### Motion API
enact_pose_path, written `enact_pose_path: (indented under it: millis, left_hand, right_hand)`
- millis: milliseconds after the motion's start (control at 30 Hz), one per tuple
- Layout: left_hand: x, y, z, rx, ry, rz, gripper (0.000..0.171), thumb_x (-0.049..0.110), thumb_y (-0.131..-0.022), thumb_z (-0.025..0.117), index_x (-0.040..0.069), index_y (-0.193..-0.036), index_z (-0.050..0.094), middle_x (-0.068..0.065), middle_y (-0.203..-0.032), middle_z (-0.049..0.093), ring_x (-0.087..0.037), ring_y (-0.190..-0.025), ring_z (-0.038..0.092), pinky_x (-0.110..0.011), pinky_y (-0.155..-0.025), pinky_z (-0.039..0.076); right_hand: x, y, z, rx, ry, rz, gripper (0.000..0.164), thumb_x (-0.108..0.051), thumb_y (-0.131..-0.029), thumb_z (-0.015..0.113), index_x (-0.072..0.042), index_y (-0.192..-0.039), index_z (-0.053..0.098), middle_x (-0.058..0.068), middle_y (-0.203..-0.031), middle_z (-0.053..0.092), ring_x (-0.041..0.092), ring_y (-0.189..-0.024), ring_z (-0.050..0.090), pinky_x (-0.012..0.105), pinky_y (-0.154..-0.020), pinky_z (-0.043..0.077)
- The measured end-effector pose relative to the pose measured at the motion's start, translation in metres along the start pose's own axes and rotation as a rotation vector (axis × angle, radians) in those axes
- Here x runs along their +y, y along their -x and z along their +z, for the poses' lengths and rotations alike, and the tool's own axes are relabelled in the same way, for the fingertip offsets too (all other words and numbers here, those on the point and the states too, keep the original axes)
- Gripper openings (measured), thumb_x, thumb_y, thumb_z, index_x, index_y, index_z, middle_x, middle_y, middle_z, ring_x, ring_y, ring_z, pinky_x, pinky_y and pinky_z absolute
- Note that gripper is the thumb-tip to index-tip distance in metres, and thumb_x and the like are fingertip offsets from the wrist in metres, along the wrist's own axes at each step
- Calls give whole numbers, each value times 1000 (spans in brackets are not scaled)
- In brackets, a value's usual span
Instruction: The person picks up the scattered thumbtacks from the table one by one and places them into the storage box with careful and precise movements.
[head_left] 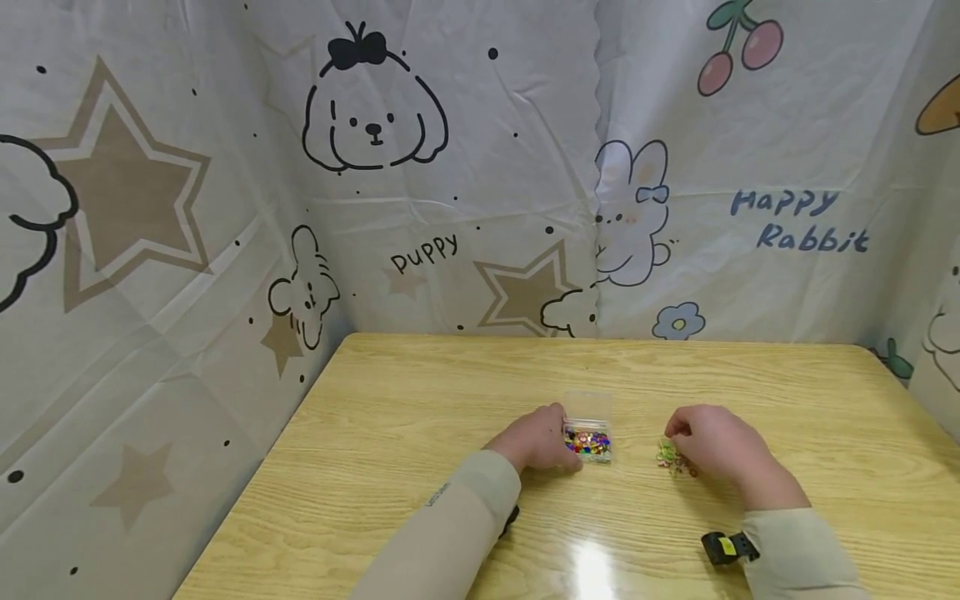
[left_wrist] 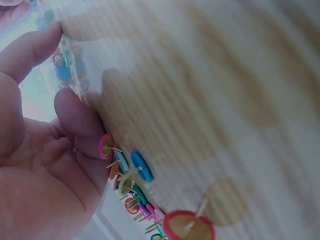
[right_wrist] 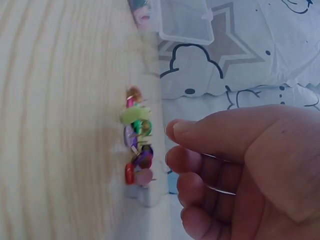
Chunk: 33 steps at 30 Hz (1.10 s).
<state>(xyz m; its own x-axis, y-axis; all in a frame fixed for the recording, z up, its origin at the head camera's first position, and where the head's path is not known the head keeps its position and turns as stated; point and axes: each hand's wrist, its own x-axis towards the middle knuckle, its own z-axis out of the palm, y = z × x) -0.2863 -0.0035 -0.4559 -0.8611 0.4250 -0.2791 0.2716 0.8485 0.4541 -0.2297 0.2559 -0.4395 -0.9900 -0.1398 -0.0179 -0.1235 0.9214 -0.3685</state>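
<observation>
My left hand [head_left: 534, 437] grips the left side of a small clear plastic box [head_left: 588, 454], its lid tipped back. Colourful thumbtacks [head_left: 588, 442] fill the box. In the left wrist view, the thumb and a finger reach the edge of the box, and more thumbtacks [left_wrist: 142, 166] lie on the wood beside the palm, hidden in the head view. My right hand [head_left: 720, 442] hovers at a small pile of loose thumbtacks [head_left: 669, 457] right of the box. Its fingers are loosely bent beside the pile [right_wrist: 137, 135] in the right wrist view, with nothing visible between thumb and forefinger.
The light wood table [head_left: 412, 417] carries everything and ends at a printed cloth [head_left: 465, 167] hung behind and at the sides. Black straps with small devices [head_left: 723, 547] sit at the wrists. The raised lid [right_wrist: 185, 20] stands behind the box.
</observation>
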Motion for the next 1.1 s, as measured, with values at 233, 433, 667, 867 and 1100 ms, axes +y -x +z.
enact_pose_path:
  millis: [233, 433, 667, 867, 1100]
  left_hand:
    - [-1, 1, 0, 1, 6, -2, 51, 39, -69, 83, 17, -100, 48, 4, -83, 55, -16, -71, 51, -33, -63, 44]
    - [-1, 0, 0, 3, -11, 0, 52, 40, -69, 83, 17, -100, 48, 4, -83, 54, -16, -71, 51, -33, -63, 45]
    - [-1, -1, 0, 4, -14, 3, 51, 40, -69, 82, 17, -100, 48, 4, -83, 54, -16, -70, 51, -32, -63, 45]
    - [-1, -1, 0, 3, -17, 6, 51, 40, -69, 82, 17, -99, 48, 4, -83, 54, -16, -70, 51, -32, -63, 45]
    - [-1, -1, -1, 4, -15, 8, 51, 39, -69, 83, 17, -99, 48, 4, -83, 54, -16, -70, 51, -32, -62, 45]
  right_hand:
    - [4, -1, 7, -38, 8, 20, 8, -13, -88, 58, -16, -88, 66, -3, -77, 60, 15, -68, 50, 45, -67, 45]
    - [4, -3, 11, -27, 24, 21, 9, -12, -86, 58, -18, -84, 64, -4, -75, 58, 16, -67, 48, 42, -64, 43]
    - [1, -2, 12, -18, 36, 11, 9, -13, -87, 59, -19, -82, 63, -5, -71, 56, 14, -64, 48, 40, -62, 42]
    - [-7, -3, 10, 25, 52, -7, 11, -13, -88, 59, -19, -79, 62, -5, -73, 57, 14, -64, 47, 39, -62, 43]
    - [-26, -6, 13, 63, -2, -61, 8, -14, -89, 60, -18, -82, 62, -5, -73, 56, 14, -65, 47, 37, -62, 42]
